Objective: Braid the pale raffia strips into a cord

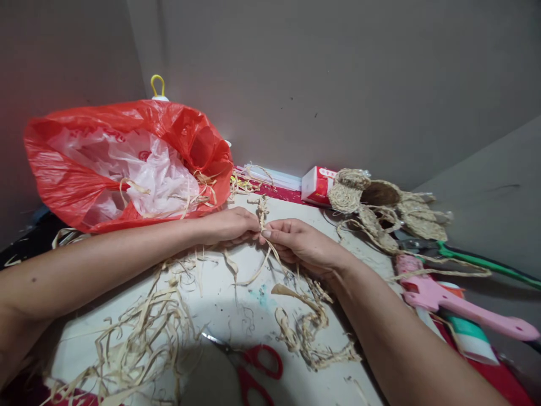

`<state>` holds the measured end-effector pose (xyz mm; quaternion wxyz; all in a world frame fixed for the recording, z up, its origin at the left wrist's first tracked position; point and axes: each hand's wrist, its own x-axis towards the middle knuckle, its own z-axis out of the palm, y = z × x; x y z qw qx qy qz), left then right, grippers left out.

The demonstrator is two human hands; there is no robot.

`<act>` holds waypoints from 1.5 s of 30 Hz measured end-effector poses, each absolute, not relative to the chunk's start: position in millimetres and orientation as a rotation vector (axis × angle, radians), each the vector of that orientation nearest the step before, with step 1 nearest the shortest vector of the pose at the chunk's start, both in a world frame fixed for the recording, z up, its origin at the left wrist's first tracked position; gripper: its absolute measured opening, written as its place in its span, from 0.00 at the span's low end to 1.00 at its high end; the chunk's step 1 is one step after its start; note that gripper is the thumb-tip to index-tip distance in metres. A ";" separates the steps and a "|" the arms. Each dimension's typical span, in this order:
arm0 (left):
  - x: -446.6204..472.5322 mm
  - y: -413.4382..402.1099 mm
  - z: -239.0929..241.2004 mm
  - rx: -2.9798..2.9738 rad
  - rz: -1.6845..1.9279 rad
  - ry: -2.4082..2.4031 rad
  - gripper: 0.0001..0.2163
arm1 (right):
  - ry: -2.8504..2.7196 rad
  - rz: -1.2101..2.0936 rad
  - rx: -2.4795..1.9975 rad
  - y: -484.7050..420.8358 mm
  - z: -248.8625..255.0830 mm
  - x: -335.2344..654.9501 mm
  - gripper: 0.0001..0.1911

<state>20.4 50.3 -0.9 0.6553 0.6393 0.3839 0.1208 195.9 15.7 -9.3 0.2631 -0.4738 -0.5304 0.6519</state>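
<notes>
A thin braid of pale dried plant fibre (262,207) sticks up between my two hands at the middle of the white board. My left hand (234,225) is closed on it, its fingertips partly hidden. My right hand (300,242) pinches the same braid between thumb and forefinger. Loose strand ends hang below the fingers. Nearer to me, a longer braided cord (310,338) lies curled on the right. A tangle of loose fibre strips (143,332) spreads across the left. Scissors with red handles (262,361) rest between them, partly in shadow.
An open red plastic bag (76,175) with a white bag inside stands at back left. A red and white box (316,185) and woven fibre pieces (359,192) sit at back right. Green-handled pliers (477,262), a pink tool (456,301) and a roll (473,338) lie along the right edge.
</notes>
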 end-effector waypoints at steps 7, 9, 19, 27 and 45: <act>20.5 50.3 -3.7 1.303 0.304 0.796 0.11 | -1.557 1.702 -1.299 16.5 -9.5 199.9 0.15; 22.0 48.2 -4.1 1.341 0.351 0.835 0.12 | -1.587 1.696 -1.312 16.8 -10.0 200.8 0.16; 21.2 46.0 -5.1 1.731 0.430 0.966 0.11 | -1.625 1.528 -1.501 15.0 -8.2 199.9 0.14; 19.4 46.7 -17.1 1.990 0.614 0.917 0.10 | -1.118 1.908 -1.384 6.2 4.8 174.6 0.09; 22.9 42.9 -4.1 1.209 0.553 0.834 0.16 | -2.381 -0.019 -2.093 -23.2 4.1 140.5 0.15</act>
